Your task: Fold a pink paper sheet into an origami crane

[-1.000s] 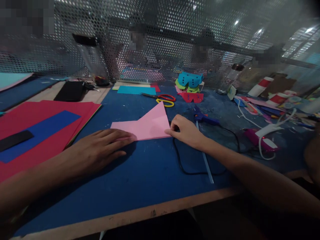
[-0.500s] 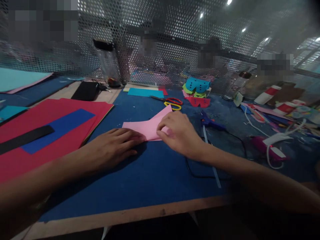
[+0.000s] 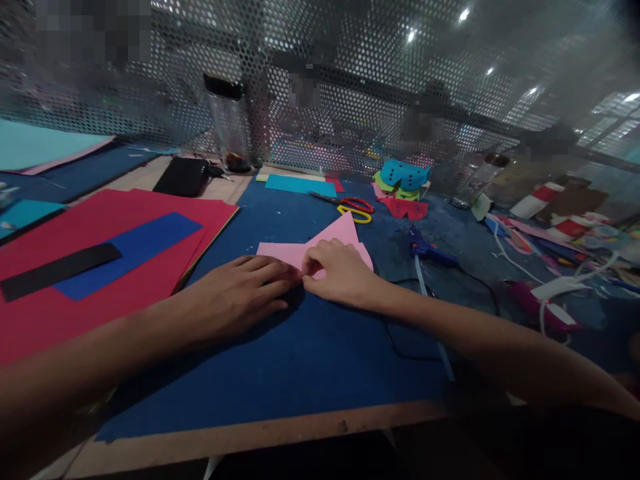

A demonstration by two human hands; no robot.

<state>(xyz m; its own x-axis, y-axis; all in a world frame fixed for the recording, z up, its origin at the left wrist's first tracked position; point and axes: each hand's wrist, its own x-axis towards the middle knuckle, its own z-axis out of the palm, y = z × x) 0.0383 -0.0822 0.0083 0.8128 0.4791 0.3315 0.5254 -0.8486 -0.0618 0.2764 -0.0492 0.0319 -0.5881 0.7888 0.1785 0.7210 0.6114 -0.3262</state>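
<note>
Right hand (image 3: 339, 272) has slid leftward along the near edge of the folded pink paper (image 3: 345, 231), up to the left fingertips. At far left, red sheets (image 3: 137, 290) bear blue and black strips. Left hand (image 3: 245, 290) lies flat, fingers loosely spread on the paper — on the blue tabletop (image 3: 280, 380). Right thumb and forefinger curl together there — whether pinching it, I cannot tell. Beyond sit scissors (image 3: 356, 206); farther right, a blue glue gun (image 3: 434, 252).

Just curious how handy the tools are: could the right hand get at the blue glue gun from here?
Likely yes: nothing seems to block the nearby glue gun, though the right hand is at the pink paper.
</note>
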